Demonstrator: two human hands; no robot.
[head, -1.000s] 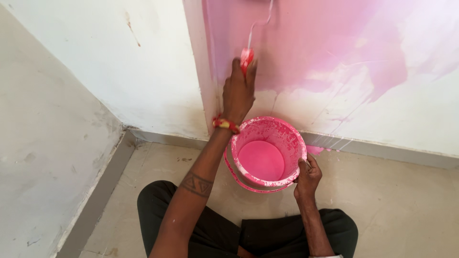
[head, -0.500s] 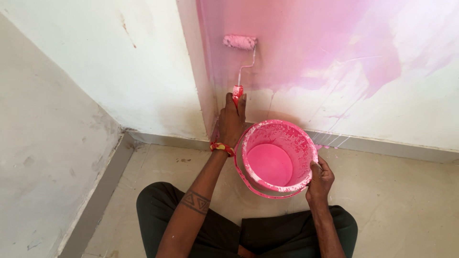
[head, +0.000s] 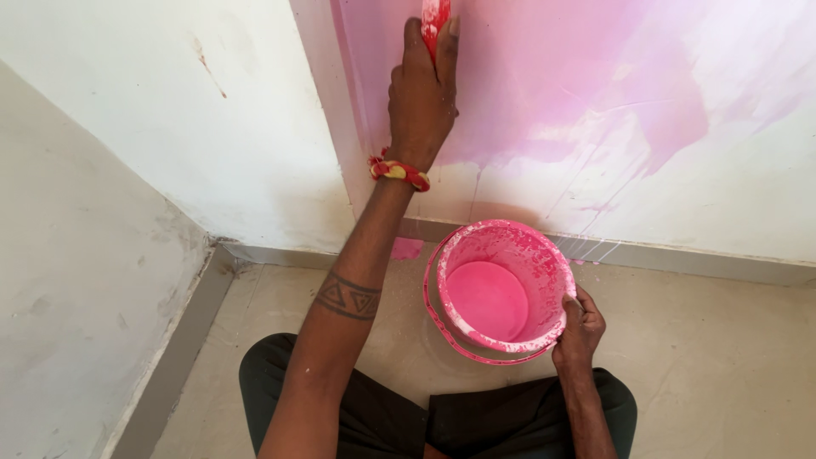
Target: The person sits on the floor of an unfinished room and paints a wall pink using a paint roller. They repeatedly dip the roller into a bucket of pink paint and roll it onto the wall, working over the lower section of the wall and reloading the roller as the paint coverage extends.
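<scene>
My left hand (head: 422, 89) is raised against the wall, gripping the red handle of a paint roller (head: 435, 19); the roller head is out of view above the frame. A red and yellow thread band circles that wrist. My right hand (head: 578, 327) grips the rim of a pink paint bucket (head: 544, 255) that rests tilted on the floor in front of my crossed legs. The bucket holds pink paint. The wall (head: 595, 93) above it is partly coated pink, with drips running down.
A white wall (head: 170, 127) meets the painted wall at a projecting corner, and another white wall stands at the left. A grey skirting strip (head: 697, 259) runs along the floor. A pink splash (head: 406, 248) lies on the floor by the corner.
My left hand has pushed the roller up the wall, so the roller head has gone out of view. The bucket stays in my right hand.
</scene>
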